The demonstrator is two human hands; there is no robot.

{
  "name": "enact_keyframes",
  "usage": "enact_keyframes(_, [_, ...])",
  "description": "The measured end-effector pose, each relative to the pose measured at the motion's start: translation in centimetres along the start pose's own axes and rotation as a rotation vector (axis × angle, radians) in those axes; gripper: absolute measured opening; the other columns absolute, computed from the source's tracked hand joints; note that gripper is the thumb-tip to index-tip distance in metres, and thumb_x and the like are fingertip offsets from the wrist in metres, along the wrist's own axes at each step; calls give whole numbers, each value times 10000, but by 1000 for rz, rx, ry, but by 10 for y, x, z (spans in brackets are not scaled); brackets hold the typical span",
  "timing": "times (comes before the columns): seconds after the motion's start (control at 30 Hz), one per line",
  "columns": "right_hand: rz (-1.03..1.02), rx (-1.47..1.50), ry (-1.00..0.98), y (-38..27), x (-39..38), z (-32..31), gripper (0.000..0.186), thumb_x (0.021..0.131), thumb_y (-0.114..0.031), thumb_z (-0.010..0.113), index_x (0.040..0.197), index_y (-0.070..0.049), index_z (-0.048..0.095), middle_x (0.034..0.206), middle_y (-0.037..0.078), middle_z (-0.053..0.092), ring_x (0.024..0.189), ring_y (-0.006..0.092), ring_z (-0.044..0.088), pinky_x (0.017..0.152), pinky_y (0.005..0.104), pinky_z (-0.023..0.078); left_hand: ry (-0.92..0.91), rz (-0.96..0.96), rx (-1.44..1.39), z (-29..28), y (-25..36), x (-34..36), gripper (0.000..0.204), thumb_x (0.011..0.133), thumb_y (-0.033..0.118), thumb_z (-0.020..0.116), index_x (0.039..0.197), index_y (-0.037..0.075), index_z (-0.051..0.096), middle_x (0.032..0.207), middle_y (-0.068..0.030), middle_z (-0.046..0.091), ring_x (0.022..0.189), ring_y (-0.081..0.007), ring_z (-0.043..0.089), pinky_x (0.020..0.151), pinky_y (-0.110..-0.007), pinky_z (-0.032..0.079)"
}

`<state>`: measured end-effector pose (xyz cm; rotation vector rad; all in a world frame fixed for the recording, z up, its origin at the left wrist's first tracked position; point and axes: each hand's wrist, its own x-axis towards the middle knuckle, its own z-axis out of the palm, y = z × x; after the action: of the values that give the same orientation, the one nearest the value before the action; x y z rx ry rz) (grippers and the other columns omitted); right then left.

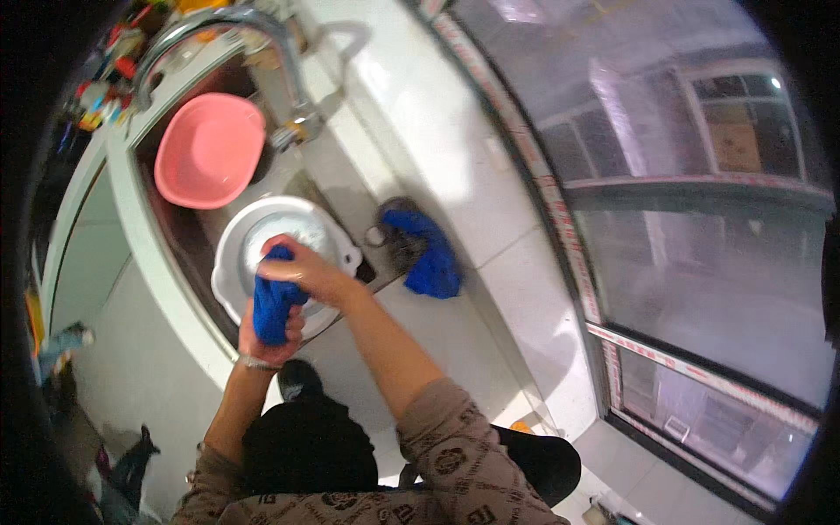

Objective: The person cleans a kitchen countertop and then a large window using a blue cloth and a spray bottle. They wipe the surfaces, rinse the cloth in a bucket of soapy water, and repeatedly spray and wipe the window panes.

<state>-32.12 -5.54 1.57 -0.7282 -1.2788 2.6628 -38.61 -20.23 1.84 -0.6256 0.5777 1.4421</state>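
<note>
Both my hands hold a wet-looking blue cloth (273,306), bunched lengthwise above a white basin (225,262). My left hand (269,343) wraps around its lower end from beneath, with a bracelet at the wrist. Higher up, my right hand (306,269) has its fingers closed over the cloth's upper end. Whitish, sudsy-looking water (287,227) lies in the basin beyond my hands. My forearms hide the basin's near part. The cloth's exact kind cannot be made out.
A pink basin (210,150) sits in the sink beyond the white one. The curved metal faucet (293,83) arches over it. Right of the white basin lie another blue cloth (435,264) and a dark crumpled cloth (401,245). A framed window (560,219) stands at right.
</note>
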Motion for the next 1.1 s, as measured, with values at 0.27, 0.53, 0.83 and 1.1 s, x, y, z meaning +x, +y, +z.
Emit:
enact_keyframes(0.27, [-152,-651,541,49,32,19,235,676,-194,638,853,-65,554,766,166,583,739,295,584,687,363,454,421,656,1571,-48,7,30,363,822,271,435,962,-59,490,816,-217,591,711,-341,577,625,-394,455])
enact_keyframes(0.53, [8,-455,361,45,9,7,526,659,-401,680,983,-2,572,885,179,604,842,272,588,755,356,450,440,780,1988,-21,18,13,442,780,230,475,1150,-13,466,880,-271,584,846,-415,567,702,-465,444])
enact_keyframes(0.83, [-518,-811,232,-2,-13,28,229,683,-168,663,853,-71,544,843,130,577,773,319,562,693,372,459,66,142,187,14,10,0,790,742,719,407,1246,110,409,1122,-80,543,1006,-279,538,854,-397,439])
enact_keyframes(1.1, [-56,261,538,11,-19,38,243,791,-294,611,931,-102,559,900,38,578,820,160,561,706,296,453,229,1022,647,43,1,10,280,771,24,519,1044,74,483,988,-105,569,925,-221,554,861,-326,426])
